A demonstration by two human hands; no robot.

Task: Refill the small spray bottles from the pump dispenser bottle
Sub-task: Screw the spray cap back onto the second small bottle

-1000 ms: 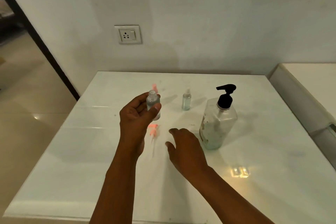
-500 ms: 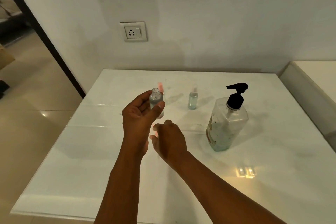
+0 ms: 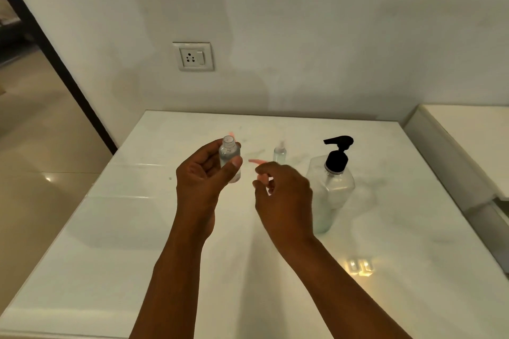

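Left hand (image 3: 203, 179) clasping the uncapped spray bottle (image 3: 229, 155) upright above the white table (image 3: 137, 242), right hand (image 3: 283, 195) pinching its pink spray cap (image 3: 257, 164), pump dispenser bottle (image 3: 332, 187) at three o'clock, second small spray bottle (image 3: 279, 153) at one o'clock.

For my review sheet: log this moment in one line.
left hand: holds open bottle | right hand: holds pink sprayer | pump bottle: untouched

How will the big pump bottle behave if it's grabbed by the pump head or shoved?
The pump bottle looks mostly empty, so it is probably light. It is tall with a black pump on top, so a high shove may tip it. The clear plastic wall likely flexes under a squeeze.
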